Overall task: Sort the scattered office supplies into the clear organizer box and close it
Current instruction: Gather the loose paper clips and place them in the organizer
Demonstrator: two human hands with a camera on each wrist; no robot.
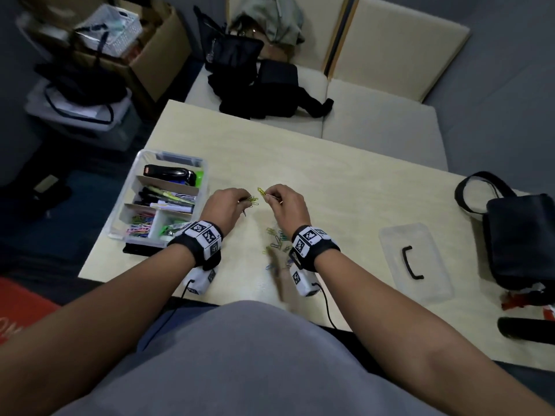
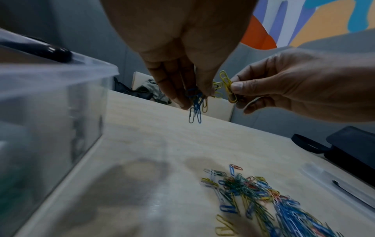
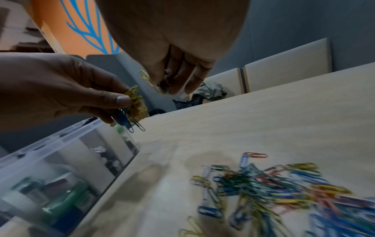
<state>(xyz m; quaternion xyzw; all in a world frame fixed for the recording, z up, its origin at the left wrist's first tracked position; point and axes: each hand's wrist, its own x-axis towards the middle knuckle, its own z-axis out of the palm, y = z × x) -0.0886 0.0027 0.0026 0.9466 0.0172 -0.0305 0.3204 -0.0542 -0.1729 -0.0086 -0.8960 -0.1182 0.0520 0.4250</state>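
A: Where do we have our hands?

B: Both are raised above the middle of the table (image 1: 345, 163), close together but not touching. Our left hand (image 1: 226, 205) pinches a small bunch of paper clips (image 2: 195, 102), blue and yellow ones, dangling from thumb and fingertips. Our right hand (image 1: 286, 205) pinches a few yellow clips (image 2: 227, 85) between thumb and forefinger, at three o'clock of the left bunch.

A: And the loose clips?

B: A pile of mixed clips (image 2: 263, 197), blue, green, yellow and red, lies on the table below our wrists, at six o'clock of the hands. In the head view our right wrist partly covers it.

A: Where's the organizer box?

B: The clear organizer box (image 1: 132, 187) stands open at nine o'clock of our left hand, near the table's left edge. We see a black stapler (image 1: 169, 174) in its far compartment, pens and markers (image 1: 168, 199) in the middle one, and coloured clips (image 1: 141, 225) in the near left one.

A: The lid?

B: The clear lid (image 1: 416, 262) with its black handle lies flat at four o'clock of our right hand, well apart from the box. A black bag (image 1: 522, 235) sits beyond it at the right edge.
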